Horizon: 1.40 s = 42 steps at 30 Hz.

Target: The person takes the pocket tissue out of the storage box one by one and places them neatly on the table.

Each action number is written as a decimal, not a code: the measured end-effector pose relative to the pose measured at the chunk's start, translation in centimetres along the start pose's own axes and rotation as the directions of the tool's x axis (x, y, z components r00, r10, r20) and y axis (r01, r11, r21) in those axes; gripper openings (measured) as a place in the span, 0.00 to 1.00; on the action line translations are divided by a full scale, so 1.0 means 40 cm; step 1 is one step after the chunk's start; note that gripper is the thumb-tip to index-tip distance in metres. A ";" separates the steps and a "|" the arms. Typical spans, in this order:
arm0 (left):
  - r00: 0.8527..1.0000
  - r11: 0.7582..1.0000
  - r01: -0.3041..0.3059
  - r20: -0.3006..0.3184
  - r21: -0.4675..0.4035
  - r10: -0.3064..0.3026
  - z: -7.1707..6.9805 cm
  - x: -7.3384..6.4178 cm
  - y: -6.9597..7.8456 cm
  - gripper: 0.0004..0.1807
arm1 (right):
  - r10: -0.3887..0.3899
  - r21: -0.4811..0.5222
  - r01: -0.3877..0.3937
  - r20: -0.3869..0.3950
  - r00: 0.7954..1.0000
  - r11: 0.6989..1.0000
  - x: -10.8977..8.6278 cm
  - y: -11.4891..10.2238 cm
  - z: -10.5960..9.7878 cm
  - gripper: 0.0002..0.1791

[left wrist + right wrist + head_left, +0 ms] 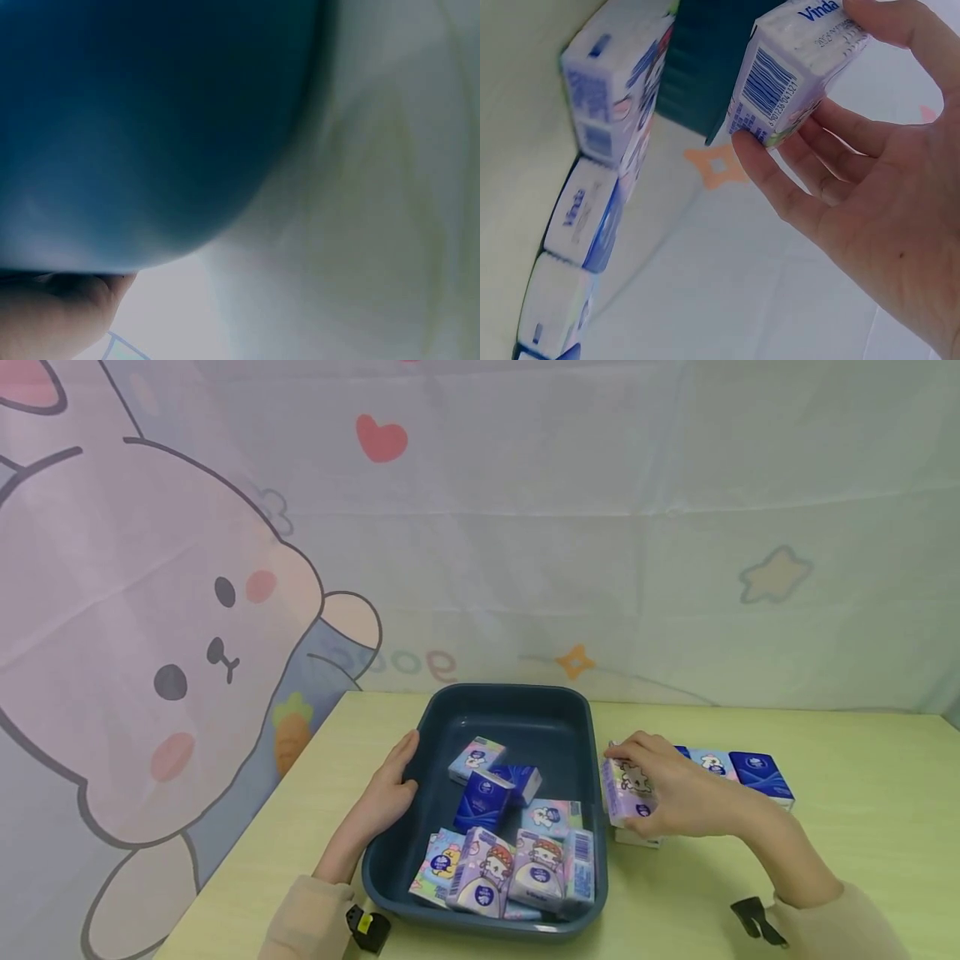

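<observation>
My right hand (678,789) pinches a purple tissue pack (621,793) with a cartoon print, just right of the dark teal tub (517,695). In the right wrist view, fingers and thumb span the pack (776,82), its barcode end showing. Another tissue pack (637,839) lies on the table below it, mostly covered. My left hand (378,802) rests along the tub's left side, fingers extended. Inside the tub lie several tissue packs: a blue one (483,800), a purple one (483,872), and pastel ones such as the pack (551,817) near the right wall.
To the right, behind my right hand, a row of tissue packs on the table includes a pastel pack (712,762) and a dark blue pack (761,777). A printed cloth (525,552) hangs behind the pale yellow-green table (847,777).
</observation>
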<state>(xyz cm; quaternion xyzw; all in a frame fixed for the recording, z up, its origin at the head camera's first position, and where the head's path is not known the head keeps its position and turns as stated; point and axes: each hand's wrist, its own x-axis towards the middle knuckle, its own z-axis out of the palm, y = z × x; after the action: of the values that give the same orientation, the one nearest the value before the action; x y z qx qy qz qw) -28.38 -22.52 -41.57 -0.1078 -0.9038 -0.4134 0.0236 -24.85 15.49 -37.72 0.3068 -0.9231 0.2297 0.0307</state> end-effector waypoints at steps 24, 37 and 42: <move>1.000 1.000 -0.003 -0.004 0.005 0.003 -0.002 -0.001 0.005 0.38 | 0.092 -0.034 -0.090 0.056 0.994 0.995 -0.044 0.096 -0.016 0.42; 1.000 1.000 -0.001 0.006 0.008 0.001 -0.002 0.001 0.002 0.38 | 0.100 -0.077 -0.094 0.079 0.992 0.993 -0.046 0.124 0.002 0.42; 1.000 1.000 0.005 0.006 0.006 -0.005 -0.001 0.002 0.005 0.38 | 0.110 -0.086 -0.102 0.085 0.990 0.991 -0.051 0.127 0.006 0.42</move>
<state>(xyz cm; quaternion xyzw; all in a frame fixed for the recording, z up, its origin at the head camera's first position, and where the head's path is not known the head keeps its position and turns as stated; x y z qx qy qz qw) -28.43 -22.42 -41.40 -0.1066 -0.9055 -0.4103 0.0203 -26.13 20.09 -40.38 0.2657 -0.9472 0.1793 -0.0108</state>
